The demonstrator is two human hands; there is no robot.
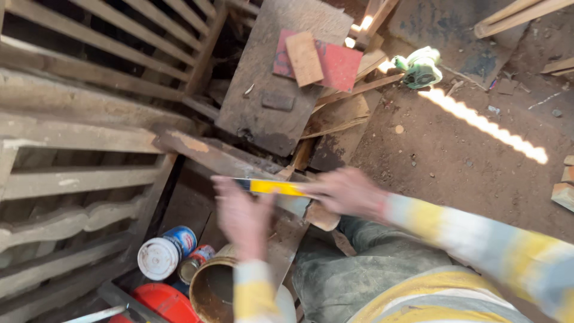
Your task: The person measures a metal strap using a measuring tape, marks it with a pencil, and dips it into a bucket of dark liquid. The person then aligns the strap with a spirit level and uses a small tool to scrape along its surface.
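Head camera looks down on both hands, blurred, meeting over a yellow strip-shaped tool (276,187) at about 6 o'clock of the frame: the right hand (347,192) is clenched round its 3 o'clock end, while the left hand (244,218) lies against its 9 o'clock end, though whether those fingers are closed on it I cannot tell. Toward 7 o'clock stand a white-lidded can (166,253) and a rusty bucket (212,288), at 9 o'clock a wooden frame (78,179), and at 1 o'clock a green power tool (420,67) lies on the dirt floor (454,155).

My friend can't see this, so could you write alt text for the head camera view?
Both blurred hands, left and right, hold a yellow flat tool over a wooden plank, with cans and a rusty bucket below.
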